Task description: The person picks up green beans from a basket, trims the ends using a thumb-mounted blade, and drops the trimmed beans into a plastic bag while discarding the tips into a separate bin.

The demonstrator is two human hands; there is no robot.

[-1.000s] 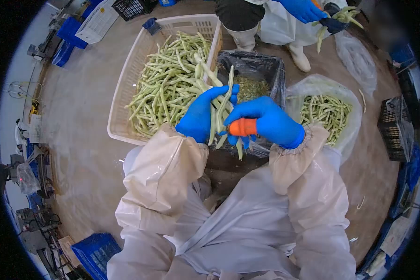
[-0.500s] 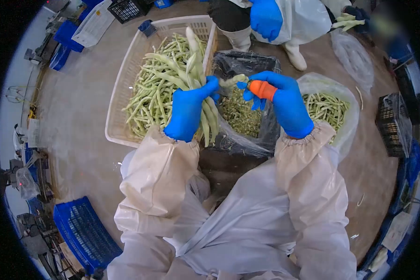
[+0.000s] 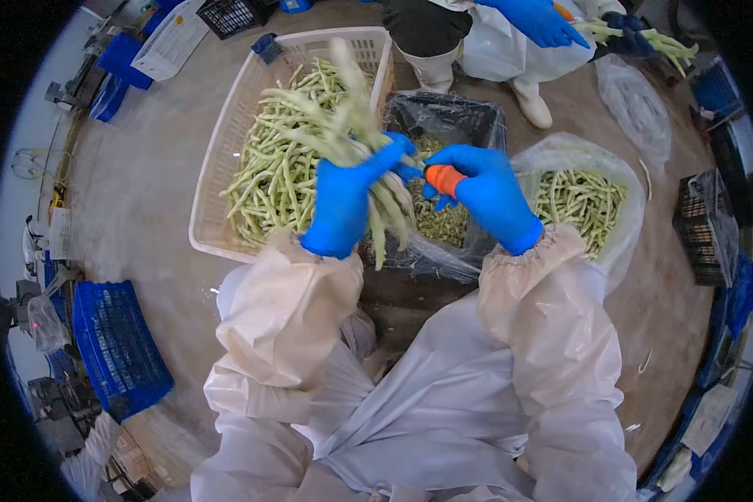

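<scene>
In its blue glove, my left hand is closed around a bunch of long green beans, whose upper ends are blurred. My right hand, gloved too, has an orange sleeve or tool at its thumb and touches or nearly touches the bunch; what its fingertips hold is hidden. Left of the hands stands a pale crate heaped with beans. Behind and below the hands is a dark, plastic-lined crate with small green scraps. A clear bag holds more beans.
A co-worker's gloved hand and white boots are at the top. A blue crate stands at the lower left, a black crate at the right. An empty-looking plastic bag lies on the floor.
My left hand and the bunch have shifted slightly right. My right hand has moved left and down, closer to the bunch. The co-worker's gloved hand has moved right, and the blue crate appears higher and farther left.
</scene>
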